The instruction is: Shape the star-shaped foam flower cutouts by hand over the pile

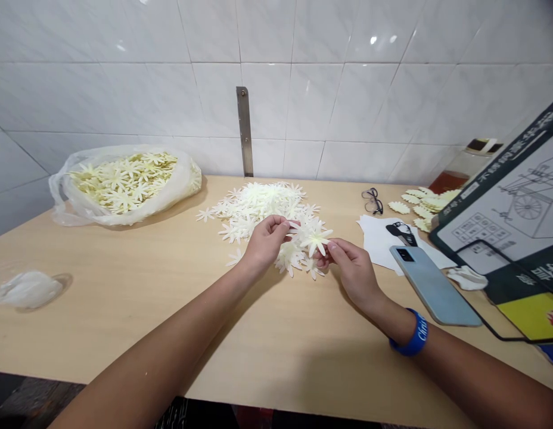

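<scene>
Between my hands is a pale yellow-white flower-shaped cutout (315,237) with several narrow petals. My left hand (268,239) pinches a petal at its left side, thumb against finger. At the lower right edge, my right hand (351,267) grips another petal between thumb and fingers; a blue wristband (413,333) circles that wrist. Just beyond the hands lies a heap of similar flower cutouts (267,202). A few more cutouts (289,256) show below the held one, partly hidden by it and by my fingers.
An open plastic bag (169,205) full of cutouts stands at the back left. A crumpled white plastic bag (28,290) lies at left. To the right are glasses (372,201), white paper (377,241), keys (401,233), a light-blue phone (432,286), scalloped pieces (423,205), a jar (459,164) and a printed box (513,208).
</scene>
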### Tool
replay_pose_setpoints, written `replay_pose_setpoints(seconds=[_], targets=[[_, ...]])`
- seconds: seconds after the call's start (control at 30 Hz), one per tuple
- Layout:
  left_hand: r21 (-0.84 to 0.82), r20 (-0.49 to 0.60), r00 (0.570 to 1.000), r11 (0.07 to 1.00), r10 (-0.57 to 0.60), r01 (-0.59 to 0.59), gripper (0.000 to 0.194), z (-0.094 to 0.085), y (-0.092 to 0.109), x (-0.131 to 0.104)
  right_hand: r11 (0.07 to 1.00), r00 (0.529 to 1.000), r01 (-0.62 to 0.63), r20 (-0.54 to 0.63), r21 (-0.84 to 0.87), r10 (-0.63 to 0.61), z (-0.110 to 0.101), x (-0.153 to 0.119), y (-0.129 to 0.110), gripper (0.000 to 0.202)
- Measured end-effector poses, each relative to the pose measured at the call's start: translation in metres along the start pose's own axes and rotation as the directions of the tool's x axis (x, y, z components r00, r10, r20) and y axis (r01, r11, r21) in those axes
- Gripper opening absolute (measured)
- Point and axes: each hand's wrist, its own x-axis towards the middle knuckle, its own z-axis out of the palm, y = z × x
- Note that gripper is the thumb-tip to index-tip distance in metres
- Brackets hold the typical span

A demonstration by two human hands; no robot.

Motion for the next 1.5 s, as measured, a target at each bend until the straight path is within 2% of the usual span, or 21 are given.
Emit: replay_pose_setpoints(seconds=[0.1, 0.2, 0.33, 0.5, 0.6, 0.67, 0.73, 0.77, 0.83, 0.9, 0.93, 1.0, 1.1, 1.23, 1.3, 1.37, 1.43, 1.5], targets=[[-0.147, -0.068, 0.996, 0.988, -0.053, 0.043, 0.013, -0.005, 0.0, 0.005, 0.998, 0.998, -0.021, -0.052, 0.053, 0.024, -0.002, 0.001, 0.002, 0.028], [-0.257, -0.09, 0.991, 0.964, -0.097, 0.071, 0.016, -0.009, 0.002, 0.009, 0.993, 0.995, -0.055, -0.083, 0.106, 0.064, -0.005, 0.004, 0.005, 0.028], [-0.219, -0.069, 0.992, 0.972, -0.104, 0.087, 0.026, -0.012, 0.003, 0.007, 0.989, 0.991, -0.084, -0.094, 0.126, 0.096, -0.005, 0.006, 0.007, 0.027], [-0.046, -0.068, 0.994, 0.996, -0.08, 0.077, 0.025, -0.015, 0.0, 0.005, 0.99, 0.992, -0.1, -0.071, 0.097, 0.107, -0.005, 0.005, 0.007, 0.027], [0.222, -0.069, 0.997, 0.975, 0.023, -0.007, 0.015, -0.018, -0.004, 0.006, 0.992, 0.993, -0.112, -0.034, 0.061, 0.114, -0.004, 0.005, 0.006, 0.029], [0.448, -0.052, 0.989, 0.888, 0.14, -0.102, 0.012, -0.018, -0.005, 0.005, 0.992, 0.993, -0.121, -0.004, 0.042, 0.121, -0.004, 0.005, 0.004, 0.03], [0.612, -0.017, 0.949, 0.754, 0.315, -0.24, 0.012, -0.016, -0.005, 0.002, 0.991, 0.991, -0.131, 0.019, 0.026, 0.131, -0.003, 0.004, 0.004, 0.031], [0.658, 0.03, 0.909, 0.676, 0.415, -0.331, 0.013, -0.014, -0.004, 0.0, 0.991, 0.991, -0.134, 0.027, 0.02, 0.133, -0.002, 0.004, 0.004, 0.032], [0.676, 0.201, 0.806, 0.517, 0.557, -0.526, 0.013, -0.01, -0.003, -0.005, 0.991, 0.991, -0.13, 0.044, 0.019, 0.129, -0.002, 0.004, 0.005, 0.033], [0.628, 0.377, 0.726, 0.416, 0.576, -0.657, 0.013, -0.006, -0.003, -0.009, 0.992, 0.991, -0.119, 0.073, 0.034, 0.116, -0.001, 0.004, 0.006, 0.033], [0.61, 0.43, 0.71, 0.4, 0.558, -0.684, 0.014, -0.004, -0.003, -0.011, 0.992, 0.99, -0.115, 0.089, 0.043, 0.111, -0.001, 0.004, 0.007, 0.033], [0.603, 0.462, 0.717, 0.408, 0.523, -0.686, 0.016, -0.001, -0.003, -0.014, 0.992, 0.988, -0.113, 0.115, 0.056, 0.106, 0.0, 0.004, 0.007, 0.033], [0.608, 0.443, 0.736, 0.431, 0.512, -0.667, 0.015, 0.0, -0.004, -0.015, 0.994, 0.988, -0.099, 0.127, 0.038, 0.093, 0.0, 0.003, 0.006, 0.034], [0.584, 0.465, 0.722, 0.436, 0.512, -0.685, 0.016, -0.003, -0.003, -0.014, 0.996, 0.986, -0.092, 0.14, 0.014, 0.089, 0.001, 0.002, 0.003, 0.034], [0.57, 0.472, 0.73, 0.461, 0.494, -0.681, 0.017, -0.002, -0.003, -0.015, 0.996, 0.986, -0.091, 0.14, 0.011, 0.088, 0.002, 0.001, 0.002, 0.033], [0.56, 0.432, 0.769, 0.529, 0.471, -0.638, 0.017, 0.0, -0.002, -0.016, 0.996, 0.987, -0.085, 0.138, 0.001, 0.084, 0.002, 0.001, 0.002, 0.033], [0.538, 0.319, 0.849, 0.658, 0.421, -0.528, 0.015, 0.003, -0.001, -0.017, 0.997, 0.988, -0.072, 0.135, -0.01, 0.073, 0.002, 0.001, 0.0, 0.035], [0.471, 0.153, 0.935, 0.808, 0.321, -0.354, 0.013, 0.006, 0.0, -0.016, 0.998, 0.99, -0.056, 0.126, -0.024, 0.058, 0.002, 0.001, -0.001, 0.035]])
